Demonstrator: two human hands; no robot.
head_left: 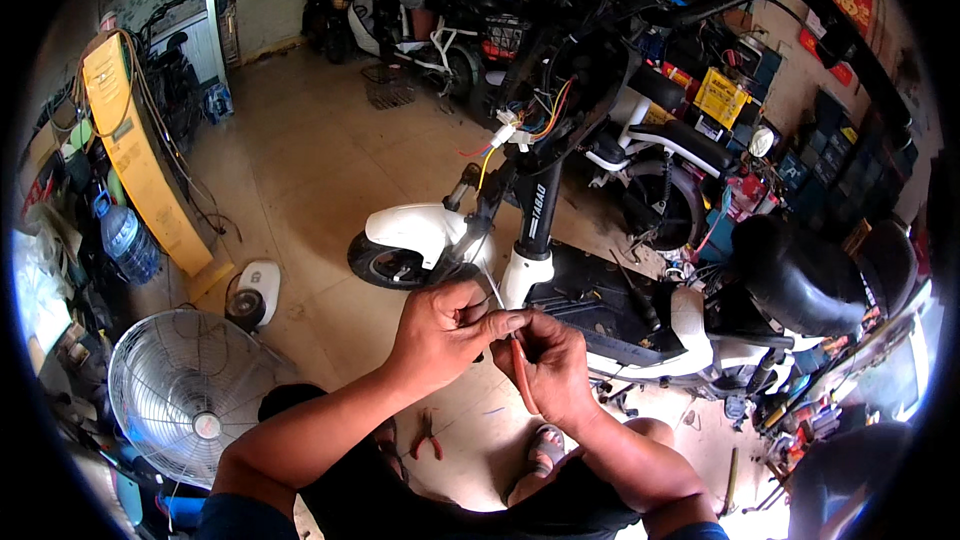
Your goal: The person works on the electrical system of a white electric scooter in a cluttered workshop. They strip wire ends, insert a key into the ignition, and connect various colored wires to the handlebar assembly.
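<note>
My left hand [445, 332] is closed, its thumb and fingers pinched together near the end of a thin pale strip or wire [493, 286]. Against it, my right hand [560, 360] is closed round a tool with a red-orange handle [522, 378]; its working end is hidden by the fingers. Just beyond both hands stands a white electric scooter with a white front fender [412, 230] and a black steering column [538, 210]. Loose coloured wires with white connectors [510, 128] hang from its opened front. Red-handled pliers [427, 436] lie on the floor below my left forearm.
A round metal fan [205, 395] stands at the left, with a yellow panel [140, 150] and a blue water bottle [127, 240] behind it. A screwdriver [640, 295] rests on the scooter's black footboard [590, 305]. Other scooters [665, 195] and stacked batteries fill the back and right.
</note>
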